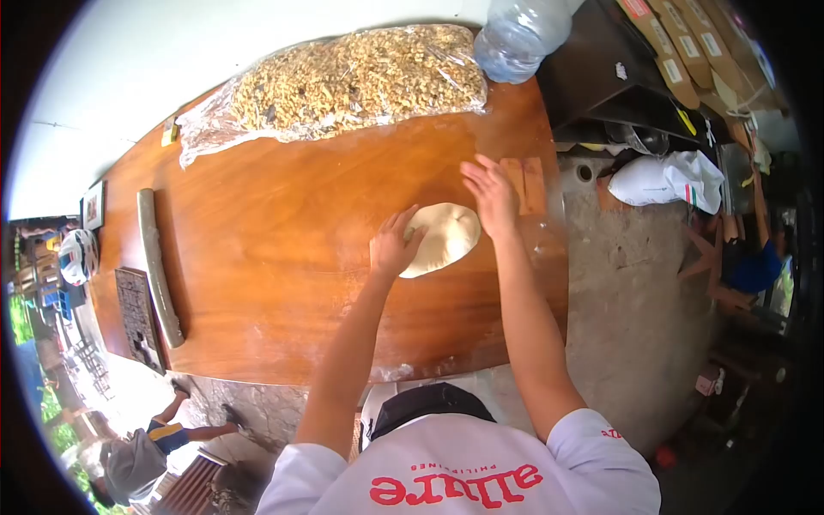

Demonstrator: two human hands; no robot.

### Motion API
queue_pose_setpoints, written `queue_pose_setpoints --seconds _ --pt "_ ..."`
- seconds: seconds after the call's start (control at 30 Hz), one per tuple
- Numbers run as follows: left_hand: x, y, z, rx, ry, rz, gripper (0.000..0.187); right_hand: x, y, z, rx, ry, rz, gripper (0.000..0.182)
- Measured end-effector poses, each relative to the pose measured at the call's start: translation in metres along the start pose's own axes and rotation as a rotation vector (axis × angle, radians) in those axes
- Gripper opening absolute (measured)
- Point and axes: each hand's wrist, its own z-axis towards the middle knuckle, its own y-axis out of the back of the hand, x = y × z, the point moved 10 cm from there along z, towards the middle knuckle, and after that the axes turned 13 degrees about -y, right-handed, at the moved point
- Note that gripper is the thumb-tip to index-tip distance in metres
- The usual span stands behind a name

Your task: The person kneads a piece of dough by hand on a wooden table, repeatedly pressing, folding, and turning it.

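Note:
A flat round of pale dough [448, 239] lies on the brown wooden table [275, 249], near its right side. My left hand [396, 243] rests at the dough's left edge, its fingers stretched forward and thumb over the dough. Just beyond the upper right edge of the dough, my right hand [493, 196] is raised with fingers extended and nothing in it. Beside that hand, a small wooden piece [523, 186] lies flat on the table.
A large clear bag of golden-brown bits [360, 81] spans the table's back, with a clear plastic jug [522, 39] at its right. Toward the left end lie a long grey roller-like bar [159, 266] and a dark board [139, 318]. Another person [142, 459] is at lower left.

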Motion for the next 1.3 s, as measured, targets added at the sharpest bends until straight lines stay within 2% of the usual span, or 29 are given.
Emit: queue_pose_setpoints --seconds 0.03,0.07,0.1,0.13,0.17,0.23,0.27,0.33,0.37,0.43,0.53,0.57,0.6,0.63,0.67,0.7,0.77,0.8,0.83,0.9,0.93,0.97,1.0,1.1,1.17,1.3 --pt "-0.005 0.005 -0.012 -0.044 0.075 0.028 0.048 0.018 0.024 -0.018 -0.163 0.124 -0.186 0.048" --pt "-0.013 0.004 -0.025 -0.044 0.056 0.029 0.048 0.014 0.045 -0.025 -0.310 0.104 -0.253 0.042" --pt "-0.001 -0.001 -0.047 -0.038 0.193 0.058 0.047 0.002 0.051 -0.031 -0.312 0.120 -0.246 0.042" --pt "0.010 0.001 -0.062 -0.037 0.332 0.088 0.046 -0.018 0.041 -0.031 -0.244 0.116 -0.397 0.039" --pt "0.004 0.010 -0.063 -0.045 0.317 0.097 0.046 -0.039 0.024 -0.028 -0.174 0.111 -0.546 0.037" --pt "0.011 0.009 -0.098 0.105 0.481 -0.040 0.048 -0.073 -0.029 -0.045 -0.072 0.372 -0.763 0.033" --pt "0.024 0.009 -0.115 0.103 0.484 -0.027 0.048 -0.085 -0.046 -0.059 -0.064 0.371 -0.752 0.033" --pt "0.053 0.004 -0.130 -0.038 0.382 -0.295 0.051 -0.084 -0.085 -0.097 -0.235 0.520 -1.083 0.035" --pt "0.051 0.015 -0.131 -0.044 0.375 -0.289 0.051 -0.090 -0.094 -0.121 -0.231 0.530 -1.078 0.035" --pt "0.050 0.051 -0.125 -0.220 0.415 -0.217 0.048 -0.097 -0.132 -0.194 -0.265 0.998 -1.355 0.037" --pt "0.060 0.059 -0.100 -0.321 0.387 -0.390 0.046 -0.112 -0.151 -0.227 -0.191 1.094 -1.518 0.029" --pt "0.067 0.056 -0.096 -0.335 0.376 -0.403 0.046 -0.111 -0.155 -0.191 -0.109 0.687 -1.682 0.025" --pt "0.073 0.039 -0.088 -0.229 0.332 -0.354 0.047 -0.106 -0.155 -0.155 -0.033 0.263 -1.799 0.021" --pt "0.070 0.025 -0.083 -0.124 0.286 -0.303 0.048 -0.084 -0.159 -0.129 -0.095 0.263 -1.799 0.020" --pt "0.051 0.037 -0.087 -0.117 0.374 -0.287 0.052 -0.071 -0.156 -0.105 -0.156 0.267 -1.795 0.022" --pt "0.046 0.036 -0.087 -0.135 0.366 -0.298 0.052 -0.073 -0.153 -0.090 -0.157 0.286 -1.810 0.022" --pt "0.048 0.036 -0.098 -0.256 0.381 -0.359 0.052 -0.048 -0.139 -0.076 -0.373 0.644 -1.327 0.027" --pt "0.049 0.033 -0.107 -0.261 0.424 -0.408 0.053 -0.054 -0.152 -0.096 -0.303 0.876 -1.269 0.024" --pt "0.050 0.032 -0.117 -0.269 0.442 -0.419 0.053 -0.069 -0.146 -0.105 -0.287 0.867 -1.286 0.024" --pt "0.048 0.033 -0.123 -0.323 0.333 -0.481 0.050 -0.111 -0.146 -0.123 -0.158 0.450 -1.568 0.019" --pt "0.048 0.036 -0.126 -0.327 0.337 -0.487 0.050 -0.113 -0.149 -0.147 -0.131 0.683 -1.490 0.023" --pt "0.039 0.040 -0.128 -0.245 0.299 -0.382 0.048 -0.119 -0.144 -0.175 -0.109 0.907 -1.395 0.027" --pt "0.027 0.040 -0.131 -0.154 0.255 -0.278 0.045 -0.125 -0.136 -0.200 -0.153 0.912 -1.420 0.031" --pt "0.000 0.030 -0.149 -0.194 0.265 -0.283 0.040 -0.144 -0.104 -0.250 -0.246 0.915 -1.408 0.039" --pt "-0.042 0.027 -0.153 -0.255 -0.144 -0.251 0.041 -0.153 -0.093 -0.263 -0.298 0.912 -1.419 0.039" --pt "-0.031 0.007 -0.150 -0.176 -0.148 -0.088 0.045 -0.160 -0.083 -0.248 -0.391 0.863 -1.553 0.039"
